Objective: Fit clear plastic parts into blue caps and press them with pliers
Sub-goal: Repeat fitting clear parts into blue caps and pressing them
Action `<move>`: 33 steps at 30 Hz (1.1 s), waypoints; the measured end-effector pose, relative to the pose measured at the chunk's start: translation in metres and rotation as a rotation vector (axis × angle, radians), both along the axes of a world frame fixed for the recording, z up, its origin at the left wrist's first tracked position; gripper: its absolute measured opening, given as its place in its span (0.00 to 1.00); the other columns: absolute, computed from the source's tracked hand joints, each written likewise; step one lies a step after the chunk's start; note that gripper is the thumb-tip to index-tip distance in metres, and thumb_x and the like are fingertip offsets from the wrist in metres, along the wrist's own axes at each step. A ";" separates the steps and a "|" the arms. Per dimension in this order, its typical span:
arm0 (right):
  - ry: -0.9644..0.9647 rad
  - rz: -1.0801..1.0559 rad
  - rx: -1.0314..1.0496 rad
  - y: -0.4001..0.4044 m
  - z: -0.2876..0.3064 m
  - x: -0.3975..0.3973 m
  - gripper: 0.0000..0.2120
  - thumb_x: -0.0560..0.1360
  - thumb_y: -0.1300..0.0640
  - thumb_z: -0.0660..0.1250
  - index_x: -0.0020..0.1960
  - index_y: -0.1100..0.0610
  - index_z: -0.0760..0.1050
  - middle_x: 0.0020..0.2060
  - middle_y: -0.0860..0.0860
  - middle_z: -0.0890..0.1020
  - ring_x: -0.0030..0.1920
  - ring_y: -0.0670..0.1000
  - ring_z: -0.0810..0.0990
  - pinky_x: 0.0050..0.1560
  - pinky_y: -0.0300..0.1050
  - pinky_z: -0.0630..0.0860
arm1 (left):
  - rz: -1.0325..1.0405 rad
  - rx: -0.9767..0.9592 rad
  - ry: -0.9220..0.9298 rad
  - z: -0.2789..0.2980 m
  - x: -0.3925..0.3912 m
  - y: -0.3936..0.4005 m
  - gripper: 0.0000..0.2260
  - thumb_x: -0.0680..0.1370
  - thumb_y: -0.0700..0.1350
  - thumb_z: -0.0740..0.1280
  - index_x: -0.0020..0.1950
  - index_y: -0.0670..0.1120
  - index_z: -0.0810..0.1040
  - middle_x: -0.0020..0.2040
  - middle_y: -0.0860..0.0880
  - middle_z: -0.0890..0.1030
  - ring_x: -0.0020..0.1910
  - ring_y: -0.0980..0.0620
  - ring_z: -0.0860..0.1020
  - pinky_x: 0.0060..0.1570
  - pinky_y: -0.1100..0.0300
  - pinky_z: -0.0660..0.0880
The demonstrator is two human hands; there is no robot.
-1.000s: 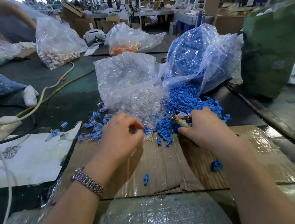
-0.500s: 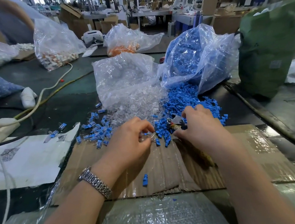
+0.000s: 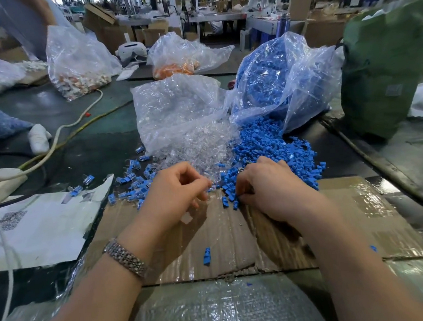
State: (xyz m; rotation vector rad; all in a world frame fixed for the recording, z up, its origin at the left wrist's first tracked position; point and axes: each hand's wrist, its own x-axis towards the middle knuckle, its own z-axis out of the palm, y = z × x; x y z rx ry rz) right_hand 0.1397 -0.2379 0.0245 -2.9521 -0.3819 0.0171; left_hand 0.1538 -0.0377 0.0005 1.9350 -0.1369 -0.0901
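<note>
Spilled blue caps point(image 3: 267, 143) lie on the table beside a heap of clear parts point(image 3: 199, 148), both just beyond the cardboard point(image 3: 231, 234). The left hand point(image 3: 175, 193) curls at the clear heap and the right hand point(image 3: 270, 183) among the caps; what either holds cannot be told

Both forearms reach forward, palms down. The left hand point(image 3: 174, 188) curls its fingers toward the thumb; the right hand point(image 3: 270, 186) is curled, knuckles up.

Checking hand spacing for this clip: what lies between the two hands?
In the head view, between the left hand and right hand lie a few loose blue caps on bare cardboard.
</note>
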 end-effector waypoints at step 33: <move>-0.109 0.151 0.809 0.006 0.009 -0.006 0.04 0.77 0.59 0.72 0.45 0.51 0.81 0.35 0.43 0.82 0.37 0.41 0.78 0.42 0.31 0.73 | -0.174 -0.701 0.254 0.009 -0.004 0.005 0.10 0.68 0.32 0.74 0.48 0.39 0.86 0.51 0.37 0.85 0.50 0.43 0.86 0.47 0.60 0.82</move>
